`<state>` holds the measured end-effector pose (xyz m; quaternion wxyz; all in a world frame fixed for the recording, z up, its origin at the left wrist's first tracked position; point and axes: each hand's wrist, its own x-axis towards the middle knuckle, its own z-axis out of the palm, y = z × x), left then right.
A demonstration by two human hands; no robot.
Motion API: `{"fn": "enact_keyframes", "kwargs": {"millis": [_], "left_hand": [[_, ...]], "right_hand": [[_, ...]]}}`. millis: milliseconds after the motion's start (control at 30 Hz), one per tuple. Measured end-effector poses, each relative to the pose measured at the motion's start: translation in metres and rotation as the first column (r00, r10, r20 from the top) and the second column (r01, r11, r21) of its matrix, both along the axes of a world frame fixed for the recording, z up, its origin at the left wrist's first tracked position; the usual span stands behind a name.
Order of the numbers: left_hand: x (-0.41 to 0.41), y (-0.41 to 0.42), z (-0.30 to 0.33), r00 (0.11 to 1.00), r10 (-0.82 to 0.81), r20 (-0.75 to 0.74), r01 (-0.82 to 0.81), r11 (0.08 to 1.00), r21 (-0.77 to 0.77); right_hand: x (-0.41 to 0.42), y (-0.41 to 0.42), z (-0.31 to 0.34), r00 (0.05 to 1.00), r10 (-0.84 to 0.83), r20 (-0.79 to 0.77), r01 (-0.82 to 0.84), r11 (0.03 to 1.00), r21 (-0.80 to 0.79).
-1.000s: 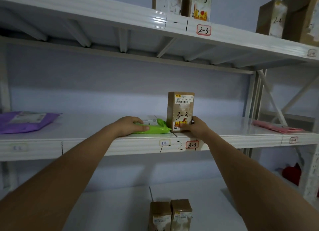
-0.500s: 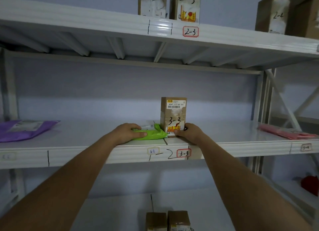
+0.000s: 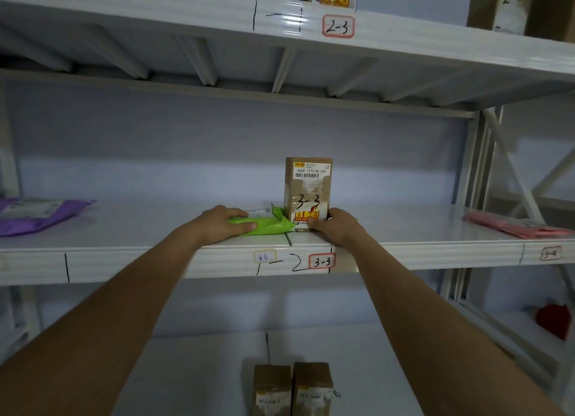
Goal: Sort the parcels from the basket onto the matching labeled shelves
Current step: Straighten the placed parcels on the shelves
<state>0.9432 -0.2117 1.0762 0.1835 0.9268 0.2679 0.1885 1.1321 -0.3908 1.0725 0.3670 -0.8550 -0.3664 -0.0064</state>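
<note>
On the middle shelf (image 3: pixel 124 244), both arms reach forward and slightly upward from the lower corners of the view, converging near the shelf's front edge. The left hand (image 3: pixel 224 221) lies palm-down on a flat green parcel (image 3: pixel 270 224), fingers extended over its top with the thumb along its near edge. The right hand (image 3: pixel 337 227) is set against the lower right corner of an upright brown box (image 3: pixel 308 191) marked "3-3", fingers curled round that corner. The box stands just behind the red-framed "3-3" label (image 3: pixel 322 261) on the shelf's front lip, touching the green parcel's right end. A purple mailer (image 3: pixel 40 213) lies far left on the same shelf; a pink mailer (image 3: pixel 510 226) lies far right. Two small brown boxes (image 3: pixel 292 387) stand side by side on the shelf below.
</note>
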Motion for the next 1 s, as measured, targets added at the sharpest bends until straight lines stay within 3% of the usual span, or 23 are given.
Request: {"fn": "enact_keyframes", "kwargs": {"millis": [367, 500, 600, 1000], "left_hand": [[0.025, -0.018, 0.003, 1.000, 0.013, 0.003, -0.013, 1.000, -0.008], [0.027, -0.024, 0.005, 1.000, 0.010, 0.023, -0.009, 0.999, -0.034], [0.027, -0.026, 0.003, 0.999, 0.006, 0.031, -0.005, 0.999, -0.033], [0.017, -0.042, 0.003, 0.992, 0.117, 0.055, -0.123, 0.985, 0.122]], "right_hand": [[0.011, -0.011, 0.011, 0.997, -0.025, -0.071, 0.027, 0.999, 0.026], [0.023, -0.016, 0.008, 0.998, -0.044, -0.045, 0.043, 0.999, -0.023], [0.025, -0.016, 0.000, 0.991, -0.115, 0.062, 0.119, 0.990, -0.076], [0.020, -0.019, 0.003, 0.986, -0.135, 0.096, 0.146, 0.982, -0.118]]}}
